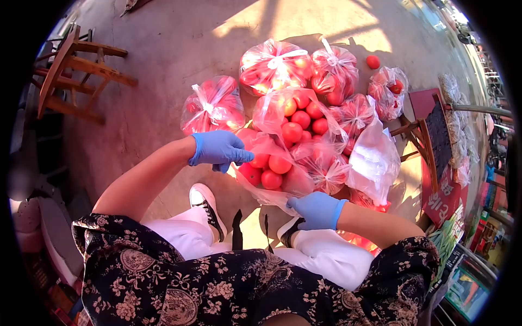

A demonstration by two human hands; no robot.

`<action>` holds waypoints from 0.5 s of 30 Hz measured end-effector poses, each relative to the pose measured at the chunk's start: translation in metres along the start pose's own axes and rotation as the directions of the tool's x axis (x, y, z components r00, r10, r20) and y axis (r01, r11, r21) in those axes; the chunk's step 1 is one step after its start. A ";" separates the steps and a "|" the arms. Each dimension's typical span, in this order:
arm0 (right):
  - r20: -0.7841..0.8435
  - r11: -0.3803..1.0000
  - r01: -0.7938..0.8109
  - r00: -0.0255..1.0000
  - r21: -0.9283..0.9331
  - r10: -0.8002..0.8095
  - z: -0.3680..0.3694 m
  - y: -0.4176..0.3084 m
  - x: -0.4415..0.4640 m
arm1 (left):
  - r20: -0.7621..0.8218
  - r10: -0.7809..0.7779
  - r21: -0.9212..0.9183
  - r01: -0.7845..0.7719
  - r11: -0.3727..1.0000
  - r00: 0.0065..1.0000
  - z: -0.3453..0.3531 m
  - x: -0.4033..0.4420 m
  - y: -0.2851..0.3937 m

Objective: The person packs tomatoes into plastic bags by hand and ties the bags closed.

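Both my hands wear blue gloves. My left hand (220, 150) has its fingers closed at the left rim of a clear plastic bag (291, 185). At the near side, my right hand (317, 211) pinches the same bag's edge and stretches it. Inside the open mouth lie several red tomatoes (280, 164). Just beyond, another open bag (266, 111) holds more tomatoes (292, 132), some partly behind the film.
Tied bags of tomatoes (275, 65) stand around on the concrete floor (157, 60), and one loose tomato (373, 62) lies at the back right. A white bag (375, 160) is to the right. A wooden stool (81, 70) stands at the left. My shoes (209, 209) are close to the bags.
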State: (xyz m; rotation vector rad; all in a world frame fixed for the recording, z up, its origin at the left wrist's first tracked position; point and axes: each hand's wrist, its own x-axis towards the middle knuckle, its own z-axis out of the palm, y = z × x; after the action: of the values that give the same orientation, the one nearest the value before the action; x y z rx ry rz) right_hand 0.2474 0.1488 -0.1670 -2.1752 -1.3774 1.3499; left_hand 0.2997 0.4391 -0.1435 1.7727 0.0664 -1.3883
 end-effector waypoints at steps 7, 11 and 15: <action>-0.236 0.916 -0.094 0.972 -0.391 -0.001 -0.099 -0.049 -0.044 | -0.165 0.258 -0.433 -0.305 0.848 0.952 -0.032 -0.058 0.008; -0.695 0.776 -0.271 0.663 -0.570 -0.278 -0.181 -0.079 -0.055 | -0.455 0.510 -0.570 -0.679 0.463 0.730 -0.076 -0.114 0.002; -0.877 0.732 -0.494 0.166 -0.470 -0.451 -0.255 -0.072 -0.027 | -0.458 0.690 -0.562 -0.784 0.263 0.560 -0.129 -0.162 0.004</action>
State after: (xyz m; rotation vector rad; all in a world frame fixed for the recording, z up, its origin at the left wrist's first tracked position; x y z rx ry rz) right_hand 0.4044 0.2317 0.0322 -2.4968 -1.1706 -1.0064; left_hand 0.3394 0.5908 -0.0081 0.9209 -0.1391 -0.3926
